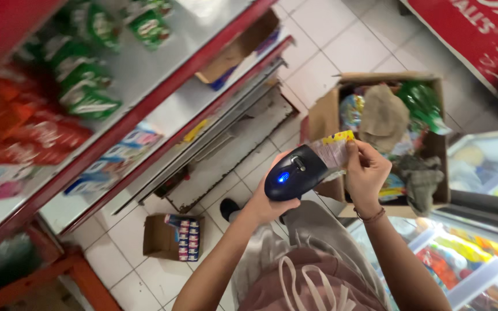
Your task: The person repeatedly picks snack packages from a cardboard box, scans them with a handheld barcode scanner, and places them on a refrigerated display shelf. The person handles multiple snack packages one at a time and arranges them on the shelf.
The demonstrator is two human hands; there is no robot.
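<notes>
Head view, looking down in a shop aisle. The left hand (266, 204) had its grip wrapped tight around a dark handheld barcode scanner (295, 173), blue light lit on its back, nose aimed at the packet in front of it. The right hand (365, 173) pinched a small snack packet (334, 148) by its edge, fingertips together on the wrapper, so that the flat face was turned toward the scanner's nose; the two sat just beside each other, possibly touching, I could not tell.

Directly beneath the hands stood an open cardboard box (324, 112) on the white tiled floor (318, 63), crammed with mixed packets and a greyish cloth, close enough to reach without stepping.

To the left ran red-edged metal shelves (145, 103) carrying green sachets and red packs on the upper levels. A smaller open carton (171, 237) of striped packets lay on the floor by the shelf foot. A glass-topped chest freezer (479, 167) stood at right.
</notes>
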